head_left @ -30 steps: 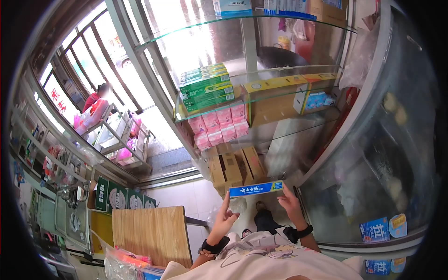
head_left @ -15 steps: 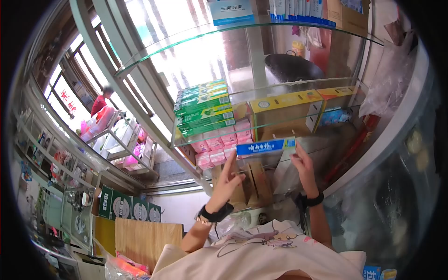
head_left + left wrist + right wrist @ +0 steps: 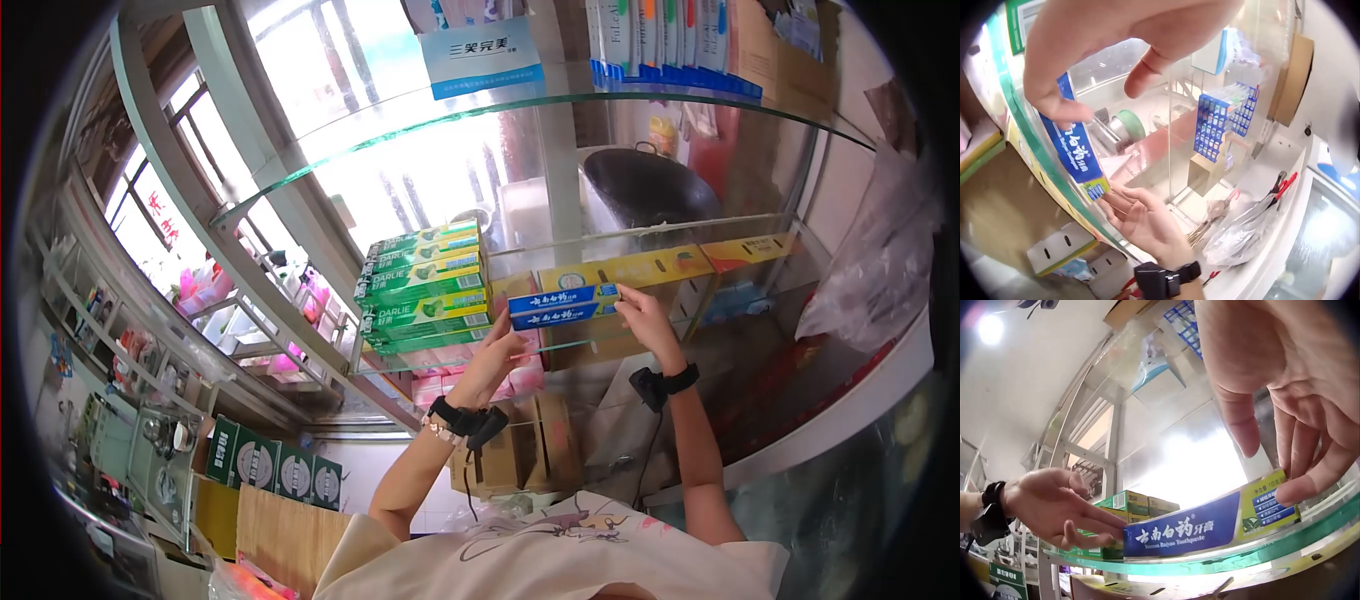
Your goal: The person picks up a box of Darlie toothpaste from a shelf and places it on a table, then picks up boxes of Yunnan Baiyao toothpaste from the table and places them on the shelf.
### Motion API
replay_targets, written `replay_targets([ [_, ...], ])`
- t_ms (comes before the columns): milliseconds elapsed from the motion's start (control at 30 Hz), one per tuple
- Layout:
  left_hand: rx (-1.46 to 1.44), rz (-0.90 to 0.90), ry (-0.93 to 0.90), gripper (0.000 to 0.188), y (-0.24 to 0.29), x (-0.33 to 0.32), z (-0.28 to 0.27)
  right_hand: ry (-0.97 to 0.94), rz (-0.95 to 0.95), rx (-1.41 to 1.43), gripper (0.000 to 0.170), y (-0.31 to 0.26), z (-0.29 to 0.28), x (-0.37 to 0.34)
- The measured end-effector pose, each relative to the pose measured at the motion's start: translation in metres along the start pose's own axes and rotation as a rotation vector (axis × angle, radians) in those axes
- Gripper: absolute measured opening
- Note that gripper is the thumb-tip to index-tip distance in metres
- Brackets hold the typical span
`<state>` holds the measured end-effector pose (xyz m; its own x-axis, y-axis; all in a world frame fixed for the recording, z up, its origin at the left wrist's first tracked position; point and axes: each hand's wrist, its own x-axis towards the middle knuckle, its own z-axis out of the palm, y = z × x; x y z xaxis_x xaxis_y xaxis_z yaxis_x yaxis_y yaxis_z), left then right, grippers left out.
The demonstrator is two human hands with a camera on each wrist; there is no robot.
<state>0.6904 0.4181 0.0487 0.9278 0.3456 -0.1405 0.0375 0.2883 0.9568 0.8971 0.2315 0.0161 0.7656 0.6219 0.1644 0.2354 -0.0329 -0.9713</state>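
Observation:
A blue toothpaste box (image 3: 562, 307) with a yellow-green right end lies level at the glass shelf's front edge; the right wrist view shows the box (image 3: 1185, 534) low over the glass. My left hand (image 3: 488, 372) has its extended fingers at the box's left end. At the other end, the relaxed fingers of my right hand (image 3: 652, 325) touch the box, the thumb standing apart from it in the right wrist view. Green and yellow toothpaste boxes (image 3: 425, 290) are stacked to the left on the shelf. In the left wrist view, my left hand (image 3: 1116, 37) partly covers the blue box (image 3: 1075, 153).
An upper glass shelf (image 3: 560, 100) carries a blue-white box (image 3: 487, 60) and blue racks of toothbrushes (image 3: 670, 55). Pink packs (image 3: 440, 385) and cardboard cartons (image 3: 515, 450) are lower down. A clear plastic bag (image 3: 870, 265) hangs at the right; a dark wok (image 3: 655, 188) shows behind the glass.
Both hands have carried the blue box up and forward to the shelf. The head view has come closer to the shelves, and a second lettered blue face shows.

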Motion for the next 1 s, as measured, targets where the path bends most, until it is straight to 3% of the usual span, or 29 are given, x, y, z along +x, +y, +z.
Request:
replay_targets([
  [133, -0.210, -0.047, 0.020, 0.065, 0.000, 0.036, -0.002, -0.072, 0.111, 0.162, 0.048, 0.013, -0.007, 0.036],
  [267, -0.360, 0.000, -0.018, 0.034, -0.002, 0.083, -0.008, -0.069, 0.181, 0.196, 0.055, 0.007, -0.008, 0.067],
  [333, -0.426, -0.001, -0.079, 0.024, 0.002, 0.103, -0.009, -0.130, 0.241, 0.154, 0.052, -0.008, -0.009, 0.079],
  [400, -0.512, -0.051, 0.043, 0.017, 0.009, 0.120, -0.006, -0.289, 0.181, 0.020, 0.044, -0.010, -0.009, 0.094],
  [600, -0.578, -0.038, 0.193, 0.017, 0.032, 0.138, 0.013, -0.307, 0.222, -0.028, 0.032, -0.003, -0.004, 0.137],
  [700, -0.661, -0.054, 0.122, 0.017, 0.049, 0.120, 0.028, -0.254, 0.159, -0.114, 0.036, -0.002, 0.000, 0.146],
  [800, -0.609, -0.136, 0.184, 0.016, 0.066, 0.107, 0.038, -0.242, 0.119, -0.166, 0.045, 0.004, -0.003, 0.151],
  [900, -0.694, -0.050, 0.263, 0.014, 0.015, 0.161, 0.000, -0.278, 0.197, -0.226, 0.054, -0.008, -0.017, 0.151],
  [1000, -0.692, -0.041, 0.228, 0.014, 0.008, 0.135, 0.010, -0.155, 0.206, -0.242, 0.060, -0.015, -0.016, 0.145],
])
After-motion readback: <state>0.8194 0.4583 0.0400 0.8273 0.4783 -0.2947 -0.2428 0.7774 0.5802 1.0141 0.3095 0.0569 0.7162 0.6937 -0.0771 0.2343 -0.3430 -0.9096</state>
